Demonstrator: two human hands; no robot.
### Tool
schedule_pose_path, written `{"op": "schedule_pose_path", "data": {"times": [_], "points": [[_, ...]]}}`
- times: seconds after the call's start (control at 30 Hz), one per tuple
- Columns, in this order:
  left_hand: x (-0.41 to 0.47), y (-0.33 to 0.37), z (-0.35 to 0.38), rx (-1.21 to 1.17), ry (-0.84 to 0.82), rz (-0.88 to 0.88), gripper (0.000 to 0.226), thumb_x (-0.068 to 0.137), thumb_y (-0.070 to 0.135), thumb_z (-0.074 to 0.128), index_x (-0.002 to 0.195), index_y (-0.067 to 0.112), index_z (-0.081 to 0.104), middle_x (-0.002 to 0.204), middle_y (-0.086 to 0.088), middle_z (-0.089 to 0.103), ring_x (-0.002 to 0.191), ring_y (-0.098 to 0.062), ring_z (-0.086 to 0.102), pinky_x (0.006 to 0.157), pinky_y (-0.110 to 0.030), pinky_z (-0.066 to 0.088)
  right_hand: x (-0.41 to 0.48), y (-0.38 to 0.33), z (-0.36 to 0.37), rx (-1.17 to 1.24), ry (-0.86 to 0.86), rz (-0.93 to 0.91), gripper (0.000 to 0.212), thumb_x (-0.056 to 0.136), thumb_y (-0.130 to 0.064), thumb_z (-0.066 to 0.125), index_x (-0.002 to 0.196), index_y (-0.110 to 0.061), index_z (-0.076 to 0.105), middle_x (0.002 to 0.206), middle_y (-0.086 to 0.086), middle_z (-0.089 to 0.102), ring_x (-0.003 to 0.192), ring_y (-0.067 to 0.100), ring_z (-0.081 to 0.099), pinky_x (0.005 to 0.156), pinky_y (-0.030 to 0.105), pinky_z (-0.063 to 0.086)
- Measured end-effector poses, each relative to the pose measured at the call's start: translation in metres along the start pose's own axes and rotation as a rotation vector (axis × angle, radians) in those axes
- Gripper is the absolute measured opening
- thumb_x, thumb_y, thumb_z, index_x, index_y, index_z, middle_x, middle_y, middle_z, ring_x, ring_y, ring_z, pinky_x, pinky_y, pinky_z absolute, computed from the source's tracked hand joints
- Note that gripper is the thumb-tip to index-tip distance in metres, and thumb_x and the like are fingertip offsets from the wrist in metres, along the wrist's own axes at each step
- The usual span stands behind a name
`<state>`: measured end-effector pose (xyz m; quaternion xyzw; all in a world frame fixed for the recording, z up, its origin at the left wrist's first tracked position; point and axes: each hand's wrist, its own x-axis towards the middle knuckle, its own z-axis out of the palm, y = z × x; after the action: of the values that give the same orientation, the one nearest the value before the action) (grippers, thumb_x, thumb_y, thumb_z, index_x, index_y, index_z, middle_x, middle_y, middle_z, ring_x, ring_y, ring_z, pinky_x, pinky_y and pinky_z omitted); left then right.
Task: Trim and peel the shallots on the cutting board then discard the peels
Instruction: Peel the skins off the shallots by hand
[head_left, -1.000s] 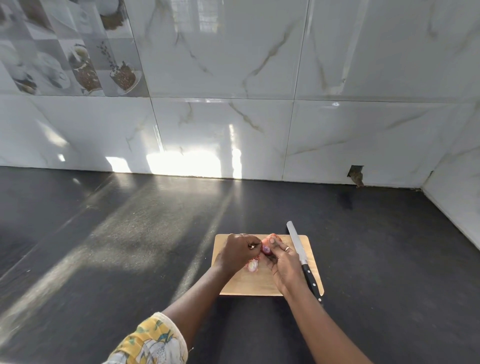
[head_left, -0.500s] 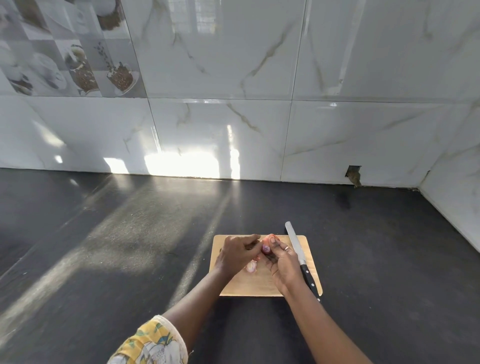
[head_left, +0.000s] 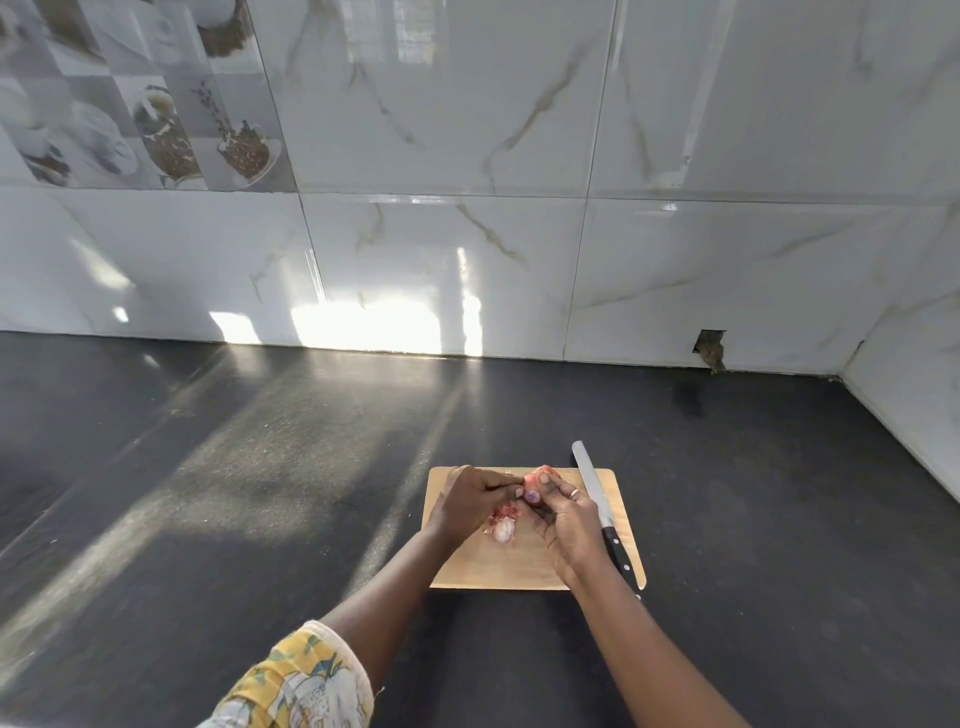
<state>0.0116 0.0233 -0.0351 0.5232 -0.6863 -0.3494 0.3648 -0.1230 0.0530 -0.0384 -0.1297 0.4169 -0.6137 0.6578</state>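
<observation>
A small wooden cutting board (head_left: 488, 569) lies on the dark counter. Above its far half my right hand (head_left: 563, 519) holds a reddish shallot (head_left: 534, 480) with a purple cut end facing me. My left hand (head_left: 467, 499) pinches the shallot's skin from the left, fingertips touching it. Below the hands a pale peeled shallot (head_left: 503, 530) rests on the board among a few reddish peel scraps (head_left: 506, 513). A knife (head_left: 597, 499) with a black handle lies along the board's right edge, blade pointing away from me.
The black counter (head_left: 234, 493) runs back to a white marble-tiled wall (head_left: 467, 260) and meets a side wall at the right (head_left: 914, 415). A chipped hole in the tile (head_left: 710, 349) sits low at the back right. Sunlight streaks cross the counter's left side.
Both hands stay together on the shallot above the board, with only small finger shifts. The knife and the peeled shallot have not moved.
</observation>
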Motion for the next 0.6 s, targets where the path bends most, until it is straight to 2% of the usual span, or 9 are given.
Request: {"op": "schedule_pose_path", "data": {"times": [0.03, 0.1, 0.23, 0.37, 0.47, 0.6], "points": [[0.000, -0.001, 0.000, -0.015, 0.004, -0.011, 0.016, 0.078, 0.012, 0.072, 0.095, 0.012, 0.074, 0.091, -0.004, 0.074, 0.074, 0.006, 0.063, 0.075, -0.018, 0.053, 0.000, 0.000, 0.000, -0.005, 0.001, -0.002, 0.032, 0.092, 0.005, 0.051, 0.124, 0.008, 0.052, 0.086, 0.017, 0.063, 0.079, 0.023, 0.061, 0.063, 0.031, 0.060], [-0.002, -0.001, 0.001, -0.035, 0.009, -0.023, 0.015, 0.078, 0.010, 0.071, 0.093, 0.012, 0.074, 0.090, -0.004, 0.074, 0.072, 0.008, 0.063, 0.076, -0.023, 0.054, 0.001, 0.000, 0.000, -0.013, 0.007, -0.005, 0.033, 0.092, 0.006, 0.051, 0.124, 0.008, 0.052, 0.085, 0.017, 0.063, 0.080, 0.024, 0.061, 0.061, 0.030, 0.060], [-0.003, 0.003, 0.002, 0.020, 0.009, 0.000, 0.014, 0.080, 0.010, 0.069, 0.093, 0.010, 0.075, 0.090, -0.004, 0.074, 0.066, 0.015, 0.058, 0.072, -0.014, 0.050, 0.002, 0.000, 0.000, -0.016, 0.015, -0.011, 0.029, 0.092, 0.006, 0.050, 0.121, 0.006, 0.054, 0.087, 0.017, 0.064, 0.080, 0.024, 0.063, 0.061, 0.030, 0.060], [-0.003, 0.008, 0.001, 0.121, 0.034, 0.030, 0.014, 0.081, 0.012, 0.068, 0.094, 0.009, 0.075, 0.089, -0.004, 0.074, 0.072, 0.000, 0.063, 0.063, -0.003, 0.044, 0.002, 0.000, 0.000, -0.055, 0.021, -0.009, 0.028, 0.092, 0.009, 0.049, 0.119, 0.004, 0.055, 0.096, 0.020, 0.064, 0.082, 0.025, 0.063, 0.059, 0.030, 0.060], [-0.004, 0.011, 0.003, 0.213, 0.081, 0.065, 0.013, 0.080, 0.013, 0.067, 0.089, 0.009, 0.076, 0.085, -0.005, 0.075, 0.072, -0.008, 0.066, 0.063, -0.001, 0.041, 0.004, 0.000, -0.002, -0.077, 0.022, -0.005, 0.029, 0.092, 0.009, 0.048, 0.120, 0.005, 0.056, 0.089, 0.017, 0.064, 0.079, 0.022, 0.063, 0.065, 0.032, 0.061], [-0.004, 0.010, 0.008, 0.355, 0.115, 0.113, 0.013, 0.079, 0.015, 0.063, 0.083, 0.009, 0.075, 0.080, -0.006, 0.074, 0.074, -0.018, 0.067, 0.069, -0.015, 0.043, 0.006, 0.002, -0.001, -0.108, 0.012, -0.013, 0.031, 0.093, 0.003, 0.051, 0.124, 0.008, 0.051, 0.075, 0.011, 0.061, 0.072, 0.018, 0.061, 0.066, 0.032, 0.060]]}}
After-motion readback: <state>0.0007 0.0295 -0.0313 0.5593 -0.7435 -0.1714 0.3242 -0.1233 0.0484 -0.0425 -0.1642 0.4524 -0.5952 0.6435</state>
